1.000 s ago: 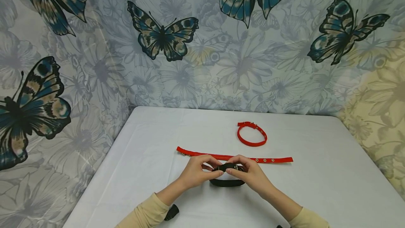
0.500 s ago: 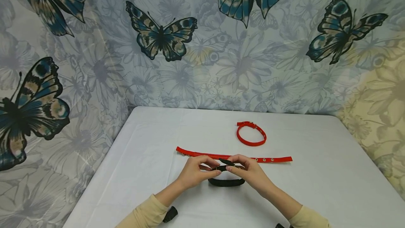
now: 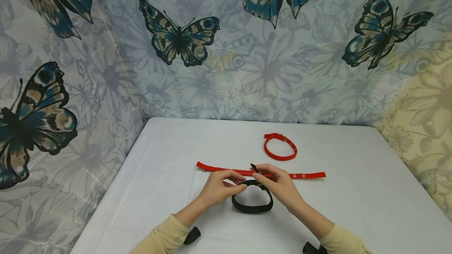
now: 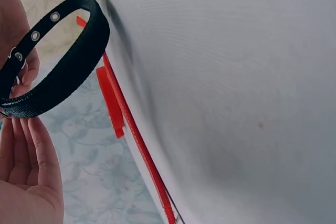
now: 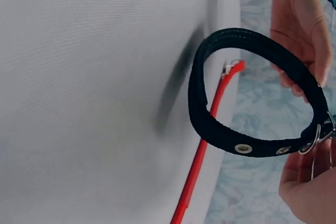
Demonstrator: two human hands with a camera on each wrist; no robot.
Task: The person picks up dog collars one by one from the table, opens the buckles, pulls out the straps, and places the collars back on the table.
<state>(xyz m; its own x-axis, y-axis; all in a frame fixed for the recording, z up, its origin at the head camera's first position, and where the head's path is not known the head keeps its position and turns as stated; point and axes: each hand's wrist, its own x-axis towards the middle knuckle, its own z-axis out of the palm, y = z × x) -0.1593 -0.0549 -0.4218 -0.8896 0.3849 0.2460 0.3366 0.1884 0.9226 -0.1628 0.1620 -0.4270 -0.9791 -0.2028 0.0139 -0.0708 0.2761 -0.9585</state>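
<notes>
A black dog collar (image 3: pixel 252 209) is bent into a loop between both hands, close over the table. My left hand (image 3: pixel 220 189) pinches its left side between thumb and fingers. With thumb and forefinger, my right hand (image 3: pixel 279 185) grips the collar near the buckle, its free tip (image 3: pixel 254 167) sticking up past the fingers. Metal eyelets (image 5: pixel 243 149) line the strap, and a D-ring (image 5: pixel 311 142) hangs beside the metal buckle (image 5: pixel 328 128) in the right wrist view. Fingers partly hide the buckle. In the left wrist view, the collar (image 4: pixel 73 66) shows its wide padded part.
Behind the hands a red collar (image 3: pixel 226 170) lies stretched out across the white table (image 3: pixel 169 148). Farther back is a second red collar (image 3: pixel 280 158), buckled into a ring. Dark objects lie by the left sleeve (image 3: pixel 192 235) and the right sleeve (image 3: pixel 310 248). A butterfly-print cloth (image 3: pixel 226 89) hangs behind.
The collar's free tip has come up from the buckle and now points upward in the right hand. The right hand has risen slightly, and the loop shows rounder and more open.
</notes>
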